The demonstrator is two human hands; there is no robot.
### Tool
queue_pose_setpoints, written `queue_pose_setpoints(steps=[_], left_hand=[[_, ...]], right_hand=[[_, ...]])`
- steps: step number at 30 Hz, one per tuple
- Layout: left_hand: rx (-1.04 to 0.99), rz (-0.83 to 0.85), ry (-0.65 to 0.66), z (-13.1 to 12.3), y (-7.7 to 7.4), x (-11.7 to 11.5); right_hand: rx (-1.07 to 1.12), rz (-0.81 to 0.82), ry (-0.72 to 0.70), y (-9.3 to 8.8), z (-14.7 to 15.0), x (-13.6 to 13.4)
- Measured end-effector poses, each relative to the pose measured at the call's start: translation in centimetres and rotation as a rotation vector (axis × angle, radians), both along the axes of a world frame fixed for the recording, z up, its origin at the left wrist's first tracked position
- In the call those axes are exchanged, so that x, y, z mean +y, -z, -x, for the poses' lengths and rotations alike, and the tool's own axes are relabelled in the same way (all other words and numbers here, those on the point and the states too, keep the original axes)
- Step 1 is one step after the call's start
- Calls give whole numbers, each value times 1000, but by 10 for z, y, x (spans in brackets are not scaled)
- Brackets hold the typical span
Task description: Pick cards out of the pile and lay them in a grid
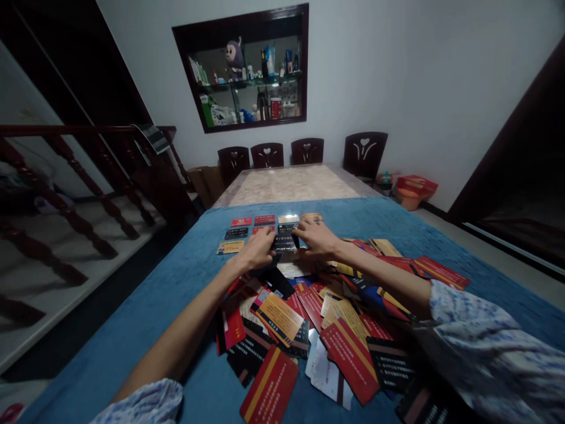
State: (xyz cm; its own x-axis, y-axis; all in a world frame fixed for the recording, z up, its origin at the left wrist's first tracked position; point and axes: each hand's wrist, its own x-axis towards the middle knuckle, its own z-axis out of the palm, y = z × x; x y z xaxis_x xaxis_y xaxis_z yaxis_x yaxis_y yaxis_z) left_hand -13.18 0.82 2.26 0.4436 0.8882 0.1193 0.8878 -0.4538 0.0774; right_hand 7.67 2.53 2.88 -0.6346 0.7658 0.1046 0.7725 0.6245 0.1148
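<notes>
Far left, the wooden stair railing point(88, 176) runs alongside the tabletop point(291, 184), with a dark strip of floor between them. The blue cloth point(154, 306) lies bare all down this left side, plenty of open room there. Next come the laid-out cards: a yellow card point(230, 247), a black card point(236, 233) and a red card point(241, 222), flat and set apart from one another. Now the left hand point(258, 250), its grip drawn together on the left edge of the dark card point(285, 238), which sits mid-tabletop just this side of that layout. The right hand point(318, 238) mirrors it, grip closed on the card's right edge. Under and between both forearms sprawls a loose pile of cards point(309, 330), overlapping and crowding the near cloth, spilling out to the right. Beyond the hands the cloth ends and the bare top runs to four chairs point(304, 150). Far right, a red basin point(415, 188) sits on the floor past the tabletop's edge.
</notes>
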Motion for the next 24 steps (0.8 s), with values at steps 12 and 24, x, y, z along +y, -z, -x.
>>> queue_pose_setpoints(steps=[12,24], left_hand=[[-6,-31,-89,59,8,19],[19,-13,-149,105,-3,38]], right_hand=[[0,13,-34,-11,60,16],[10,31,-70,-7,122,55]])
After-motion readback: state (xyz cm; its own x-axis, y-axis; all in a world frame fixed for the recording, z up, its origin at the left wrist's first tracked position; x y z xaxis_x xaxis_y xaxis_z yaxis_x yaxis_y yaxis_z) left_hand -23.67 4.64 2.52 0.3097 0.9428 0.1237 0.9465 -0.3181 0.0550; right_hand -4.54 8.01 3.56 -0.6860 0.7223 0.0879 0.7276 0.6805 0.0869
